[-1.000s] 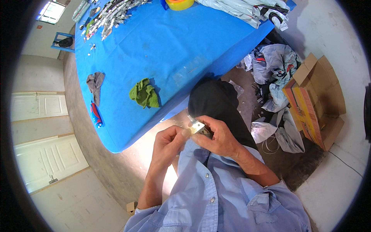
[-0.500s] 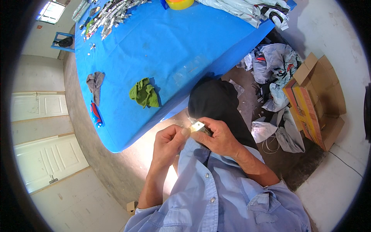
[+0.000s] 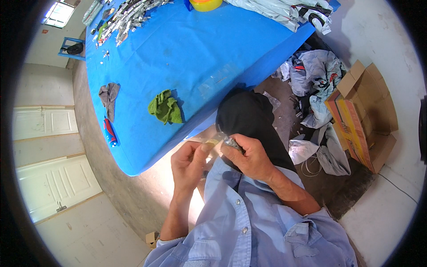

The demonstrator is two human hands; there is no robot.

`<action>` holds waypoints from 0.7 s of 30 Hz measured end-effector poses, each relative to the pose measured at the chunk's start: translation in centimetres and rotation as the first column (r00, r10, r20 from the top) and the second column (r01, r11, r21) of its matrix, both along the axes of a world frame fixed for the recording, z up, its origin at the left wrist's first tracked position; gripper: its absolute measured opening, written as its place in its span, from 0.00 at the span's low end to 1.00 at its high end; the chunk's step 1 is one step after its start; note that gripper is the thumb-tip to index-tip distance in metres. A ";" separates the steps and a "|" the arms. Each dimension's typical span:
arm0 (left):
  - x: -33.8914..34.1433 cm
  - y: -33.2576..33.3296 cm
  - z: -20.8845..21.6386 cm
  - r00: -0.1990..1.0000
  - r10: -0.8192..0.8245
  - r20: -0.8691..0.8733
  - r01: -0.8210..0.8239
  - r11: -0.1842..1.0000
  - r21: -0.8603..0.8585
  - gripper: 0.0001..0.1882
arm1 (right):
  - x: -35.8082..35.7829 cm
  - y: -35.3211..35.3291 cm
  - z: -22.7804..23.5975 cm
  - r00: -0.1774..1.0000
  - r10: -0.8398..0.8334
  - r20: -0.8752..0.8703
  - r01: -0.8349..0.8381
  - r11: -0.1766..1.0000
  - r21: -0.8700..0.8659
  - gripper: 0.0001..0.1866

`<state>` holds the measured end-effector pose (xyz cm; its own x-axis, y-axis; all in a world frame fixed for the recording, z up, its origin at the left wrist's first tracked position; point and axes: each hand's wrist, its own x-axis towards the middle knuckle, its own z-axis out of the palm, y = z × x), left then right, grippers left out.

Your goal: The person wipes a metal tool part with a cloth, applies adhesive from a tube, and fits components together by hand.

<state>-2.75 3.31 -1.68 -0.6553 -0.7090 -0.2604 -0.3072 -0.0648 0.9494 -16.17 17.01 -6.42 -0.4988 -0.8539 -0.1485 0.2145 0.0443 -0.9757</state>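
Blue table (image 3: pixel 195 49) ahead. Forearms (image 3: pixel 177 218) angled inward, hands apart but close, just off its near edge. Right hand (image 3: pixel 250 158) curled, clamped on small silvery piece (image 3: pixel 233 143); left hand (image 3: pixel 187 162) pinching clear film (image 3: pixel 216 138) between them.

The right hand (image 3: pixel 255 159) hides most of a silvery thing (image 3: pixel 233 143), too small to tell. The left hand (image 3: pixel 187 163) covers one end of some clear plastic (image 3: pixel 216 139) of unclear shape. The top edge cuts off the yellow tub (image 3: pixel 207 5), silvery pile (image 3: pixel 133 20) and grey bags (image 3: pixel 271 12). Bits (image 3: pixel 106 54) at the tabletop's (image 3: pixel 200 49) upper left are too tiny to identify.
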 end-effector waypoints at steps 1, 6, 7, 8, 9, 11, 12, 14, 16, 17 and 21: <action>0.0 -0.4 -0.3 1.000 0.001 -0.019 -0.002 0.998 -0.069 0.14 | -0.1 0.1 0.1 1.000 -0.003 0.000 0.003 1.000 0.012 0.14; 0.5 -1.7 0.5 0.997 0.027 -0.070 -0.025 0.999 0.034 0.17 | -0.6 0.1 0.6 0.999 -0.011 0.032 0.010 1.000 0.022 0.14; 0.6 -1.8 0.4 0.996 0.034 -0.079 -0.029 0.998 0.062 0.17 | -0.6 0.1 0.7 1.000 -0.011 0.026 0.011 1.000 0.018 0.14; 0.6 -1.7 0.3 0.998 0.023 -0.066 -0.020 0.999 0.049 0.17 | -0.6 0.0 1.0 1.000 -0.011 0.020 0.011 1.000 0.013 0.15; 0.7 -1.5 0.2 0.999 0.015 -0.052 -0.013 0.999 0.037 0.17 | -0.6 0.0 1.1 1.000 -0.011 0.014 0.010 1.000 0.011 0.15; 0.7 -1.1 0.2 0.999 -0.026 -0.023 0.028 0.998 0.057 0.17 | -0.3 -0.1 1.1 0.999 -0.021 0.024 0.021 1.000 0.013 0.16; 0.6 -0.9 0.3 0.998 -0.061 -0.012 0.062 0.994 0.089 0.17 | -0.3 -0.2 1.1 0.999 -0.028 0.029 0.028 1.000 0.014 0.16; 0.6 -0.8 0.4 0.993 -0.120 0.003 0.117 0.977 0.180 0.16 | -0.4 0.0 1.0 1.000 -0.013 0.008 0.013 1.000 0.015 0.17; 0.6 -0.9 0.6 0.986 -0.169 0.008 0.160 0.942 0.294 0.15 | -0.5 0.1 1.2 1.000 -0.001 -0.020 0.001 1.000 0.000 0.17; 0.6 -0.9 0.5 0.985 -0.170 0.021 0.156 0.943 0.295 0.15 | -0.6 0.2 1.3 0.999 0.003 -0.037 -0.004 1.000 -0.016 0.17; 0.6 -0.7 -0.2 0.990 -0.138 -0.005 0.134 0.949 0.287 0.17 | -0.6 0.2 1.6 0.997 0.030 -0.071 -0.032 0.999 -0.029 0.17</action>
